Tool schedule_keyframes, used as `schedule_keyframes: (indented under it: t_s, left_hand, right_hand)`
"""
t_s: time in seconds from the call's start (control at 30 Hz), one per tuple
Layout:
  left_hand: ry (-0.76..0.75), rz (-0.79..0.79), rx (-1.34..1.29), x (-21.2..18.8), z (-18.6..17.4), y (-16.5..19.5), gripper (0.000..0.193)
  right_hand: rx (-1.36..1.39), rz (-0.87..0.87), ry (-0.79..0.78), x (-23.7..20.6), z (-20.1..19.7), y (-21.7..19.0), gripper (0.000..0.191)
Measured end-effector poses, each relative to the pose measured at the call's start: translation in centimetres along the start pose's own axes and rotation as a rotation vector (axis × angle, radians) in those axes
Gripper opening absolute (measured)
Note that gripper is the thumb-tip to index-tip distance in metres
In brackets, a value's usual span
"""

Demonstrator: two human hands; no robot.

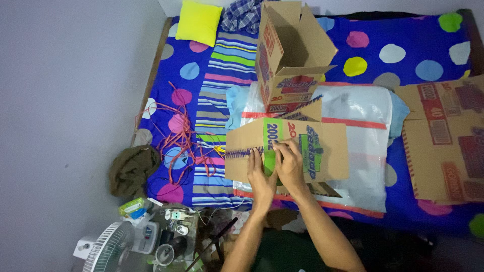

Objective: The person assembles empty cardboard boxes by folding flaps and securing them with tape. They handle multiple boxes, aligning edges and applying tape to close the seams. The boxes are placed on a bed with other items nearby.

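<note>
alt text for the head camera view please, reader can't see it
Both hands, left hand and right hand, press on a flattened cardboard piece lying on a white sack over a polka-dot bedsheet. An open box stands behind it, flat cardboard lies to the right, pink string to the left, and a small fan on the floor.

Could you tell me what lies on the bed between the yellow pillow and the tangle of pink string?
In the head view, only bedding: blue polka-dot sheet separates the yellow pillow from the pink string.
</note>
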State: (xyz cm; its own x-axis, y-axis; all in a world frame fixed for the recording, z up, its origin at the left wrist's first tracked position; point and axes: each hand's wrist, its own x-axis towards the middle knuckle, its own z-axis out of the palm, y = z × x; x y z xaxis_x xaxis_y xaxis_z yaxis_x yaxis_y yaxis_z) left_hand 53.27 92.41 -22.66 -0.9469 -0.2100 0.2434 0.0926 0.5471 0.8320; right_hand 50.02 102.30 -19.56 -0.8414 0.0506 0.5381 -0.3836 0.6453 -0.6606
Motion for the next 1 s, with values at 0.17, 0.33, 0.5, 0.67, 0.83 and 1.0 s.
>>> schedule_keyframes:
  t_s: [0.17, 0.33, 0.5, 0.67, 0.83, 1.0]
  left_hand:
    - [-0.013, -0.009, -0.043, -0.12, -0.39, 0.33, 0.081]
    - [-0.021, 0.009, -0.022, -0.45, -0.47, 0.72, 0.079]
    - [-0.023, 0.012, -0.03, -0.5, -0.55, 0.85, 0.079]
    - [-0.017, 0.018, -0.035, -0.28, -0.55, 0.74, 0.078]
    - [-0.013, 0.011, -0.042, -0.21, -0.51, 0.46, 0.081]
    - [-0.022, 0.017, -0.017, -0.35, -0.27, 0.52, 0.083]
  right_hand:
    - [0.068, 0.102, -0.009, 0.44, -0.25, -0.08, 0.015]
    - [0.008, 0.064, -0.04, 0.79, -0.3, 0.2, 0.014]
    - [-0.006, 0.022, -0.021, 0.4, 0.05, 0.18, 0.013]
    - [0.075, 0.075, 0.007, 0.29, 0.0, 0.07, 0.011]
    - [0.087, 0.107, 0.049, 0.25, -0.22, -0.44, 0.015]
    - [0.061, 0.075, -0.002, 0.46, -0.56, -0.29, 0.016]
